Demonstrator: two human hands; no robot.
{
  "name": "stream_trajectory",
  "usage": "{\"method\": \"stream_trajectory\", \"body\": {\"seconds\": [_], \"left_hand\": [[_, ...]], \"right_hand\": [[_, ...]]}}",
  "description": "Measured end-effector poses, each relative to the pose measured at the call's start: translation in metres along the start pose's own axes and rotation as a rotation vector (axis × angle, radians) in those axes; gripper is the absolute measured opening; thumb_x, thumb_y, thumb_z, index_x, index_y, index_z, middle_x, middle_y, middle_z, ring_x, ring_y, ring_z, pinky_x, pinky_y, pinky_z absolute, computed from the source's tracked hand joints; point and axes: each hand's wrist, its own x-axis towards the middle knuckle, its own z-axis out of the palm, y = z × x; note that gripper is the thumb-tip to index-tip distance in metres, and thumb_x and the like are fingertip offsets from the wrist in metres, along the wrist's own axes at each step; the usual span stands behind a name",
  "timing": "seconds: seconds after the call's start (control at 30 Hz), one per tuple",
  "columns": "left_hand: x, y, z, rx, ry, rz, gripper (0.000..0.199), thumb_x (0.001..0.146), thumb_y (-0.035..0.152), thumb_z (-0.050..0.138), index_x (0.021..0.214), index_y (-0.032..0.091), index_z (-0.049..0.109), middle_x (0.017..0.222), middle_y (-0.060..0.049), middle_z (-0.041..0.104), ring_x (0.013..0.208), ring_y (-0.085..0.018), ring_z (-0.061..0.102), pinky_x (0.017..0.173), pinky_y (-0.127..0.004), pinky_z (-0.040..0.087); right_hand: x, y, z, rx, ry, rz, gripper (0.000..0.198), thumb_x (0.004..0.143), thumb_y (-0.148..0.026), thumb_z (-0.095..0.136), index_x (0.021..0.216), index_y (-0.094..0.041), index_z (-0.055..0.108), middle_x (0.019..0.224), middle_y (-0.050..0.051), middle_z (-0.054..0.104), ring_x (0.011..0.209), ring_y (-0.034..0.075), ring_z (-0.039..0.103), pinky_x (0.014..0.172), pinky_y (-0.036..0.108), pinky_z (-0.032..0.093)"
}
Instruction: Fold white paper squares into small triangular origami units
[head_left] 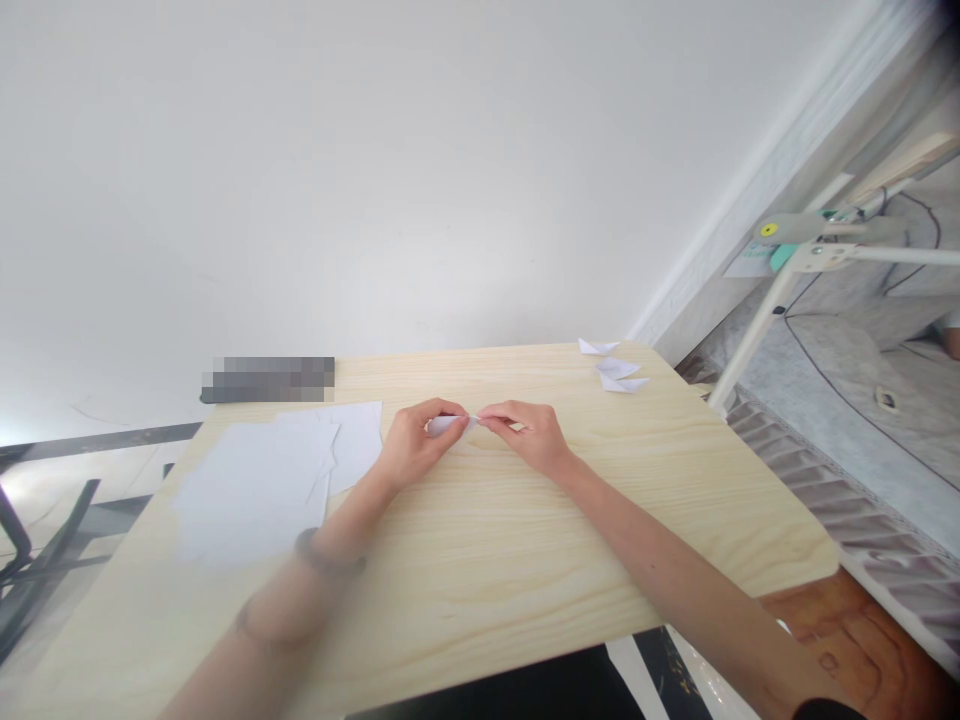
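Observation:
Above the middle of the table, a small piece of folded white paper (442,425) is held between my two hands. My left hand (416,440) is closed around it, thumb in front and fingers behind. The fingertips of my right hand (529,432) pinch the paper's right end, and the two hands' fingertips nearly meet there. Much of the paper is hidden by my fingers, so its full shape cannot be made out.
Several white paper sheets (255,490) lie overlapping on the left of the wooden table (480,560). Small folded paper boats (619,372) sit at the back right. A dark pixelated object (266,380) lies at the back left. A white metal frame (757,340) stands beyond the right edge.

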Motion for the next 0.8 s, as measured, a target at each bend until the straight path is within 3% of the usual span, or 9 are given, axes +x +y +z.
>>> {"method": "stream_trajectory", "body": {"seconds": [0.17, 0.37, 0.57, 0.8], "left_hand": [[0.001, 0.0, -0.003, -0.165, -0.106, -0.273, 0.033, 0.075, 0.044, 0.051, 0.084, 0.015, 0.063, 0.068, -0.001, 0.061, 0.054, -0.01, 0.05, 0.047, -0.02, 0.036], [0.003, -0.001, -0.009, -0.384, -0.242, -0.479, 0.034, 0.07, 0.044, 0.057, 0.082, 0.014, 0.062, 0.055, 0.002, 0.052, 0.043, -0.007, 0.042, 0.037, -0.017, 0.027], [0.006, -0.005, -0.016, -0.542, -0.388, -0.491, 0.031, 0.07, 0.04, 0.059, 0.08, 0.011, 0.062, 0.053, 0.002, 0.05, 0.043, -0.006, 0.04, 0.037, -0.018, 0.025], [0.007, -0.007, -0.015, -0.563, -0.43, -0.465, 0.029, 0.071, 0.04, 0.059, 0.076, 0.012, 0.061, 0.054, 0.002, 0.048, 0.045, -0.006, 0.038, 0.039, -0.018, 0.025]], "right_hand": [[0.002, -0.005, -0.003, -0.018, -0.031, -0.126, 0.016, 0.081, -0.022, 0.05, 0.09, -0.021, 0.064, 0.083, 0.002, 0.066, 0.074, 0.011, 0.06, 0.069, 0.023, 0.048], [0.001, -0.011, -0.001, 0.033, -0.098, -0.079, 0.016, 0.081, -0.02, 0.049, 0.089, -0.019, 0.063, 0.081, 0.002, 0.065, 0.072, 0.01, 0.058, 0.063, 0.021, 0.048], [-0.002, -0.011, -0.001, 0.111, -0.164, 0.015, 0.018, 0.082, -0.024, 0.047, 0.092, -0.018, 0.061, 0.085, 0.004, 0.062, 0.072, 0.011, 0.059, 0.06, 0.021, 0.05], [-0.002, -0.01, -0.005, 0.095, -0.181, -0.043, 0.016, 0.082, -0.023, 0.047, 0.09, -0.018, 0.06, 0.082, 0.004, 0.061, 0.07, 0.01, 0.058, 0.061, 0.021, 0.049]]}}
